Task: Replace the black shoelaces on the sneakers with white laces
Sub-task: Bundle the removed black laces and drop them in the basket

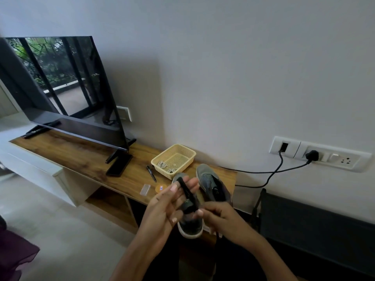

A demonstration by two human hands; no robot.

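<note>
Two grey-green sneakers stand on the wooden shelf, one (190,226) under my hands and one (213,183) to its right. A black shoelace (187,194) is looped over the fingers of my left hand (168,201), whose fingers are spread and mostly straight. My right hand (221,217) pinches the lace's lower part, and its tail hangs down past the shelf edge. White laces (165,166) lie coiled in a yellow basket (190,154) behind the sneakers.
A black pen (151,173), a clear small box (145,189) and a round orange lid (161,188) lie left of the sneakers. A television (67,88) and a dark phone (119,165) stand further left. Wall sockets (320,154) with cables are at the right.
</note>
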